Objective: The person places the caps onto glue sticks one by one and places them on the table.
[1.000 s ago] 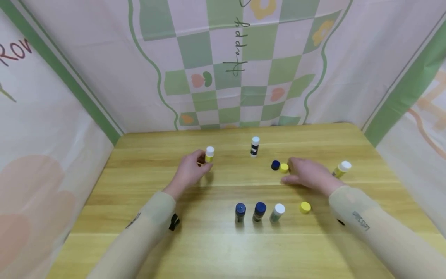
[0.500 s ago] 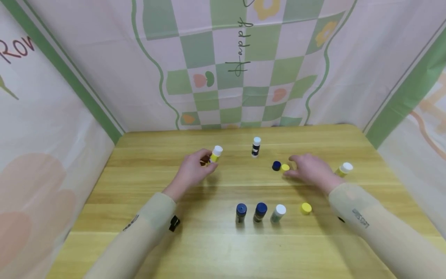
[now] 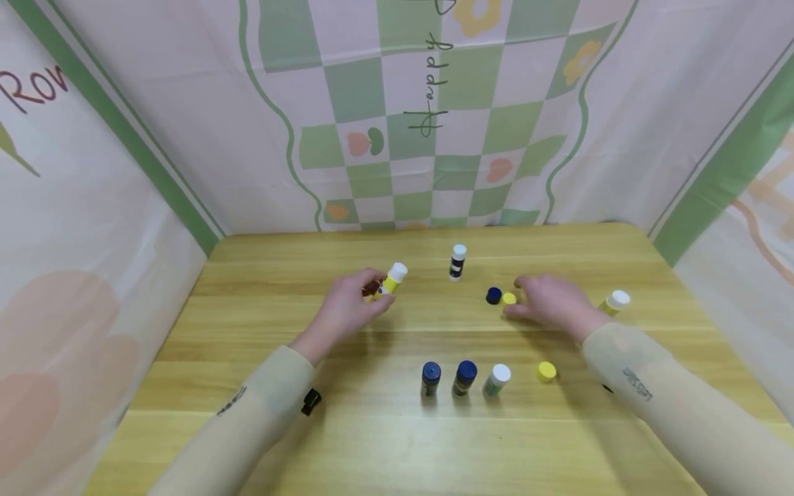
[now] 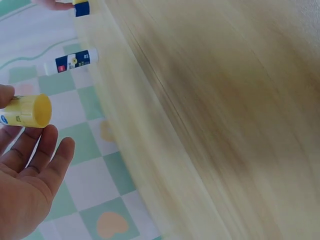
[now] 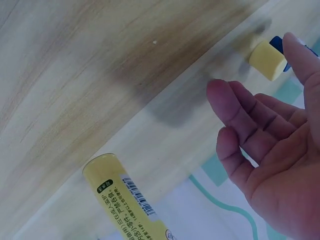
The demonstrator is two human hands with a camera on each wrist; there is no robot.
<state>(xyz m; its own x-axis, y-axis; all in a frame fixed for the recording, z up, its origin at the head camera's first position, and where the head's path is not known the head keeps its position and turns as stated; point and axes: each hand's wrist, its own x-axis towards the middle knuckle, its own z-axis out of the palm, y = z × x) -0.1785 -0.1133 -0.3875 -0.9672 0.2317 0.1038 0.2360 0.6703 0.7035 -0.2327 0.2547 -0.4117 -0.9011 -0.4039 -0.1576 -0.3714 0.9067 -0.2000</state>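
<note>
Shifted rightward and tilted since earlier, a yellow glue stick (image 3: 391, 282) is pinched by the left hand (image 3: 344, 303), left of centre. Low centre, three sticks (image 3: 463, 379) stand in a row; rightward lies a loose yellow cap (image 3: 546, 372). Beyond, the right hand (image 3: 551, 302), fingers slackly parted, sits at a second yellow cap (image 3: 509, 298). The row looks settled; the caps seem outstanding.

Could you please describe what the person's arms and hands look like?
The left sleeve and right sleeve are long and pale beige, each with dark lettering, hard to read. A small black piece shows at the left sleeve's edge. The left hand and right hand wear no gloves.
</note>
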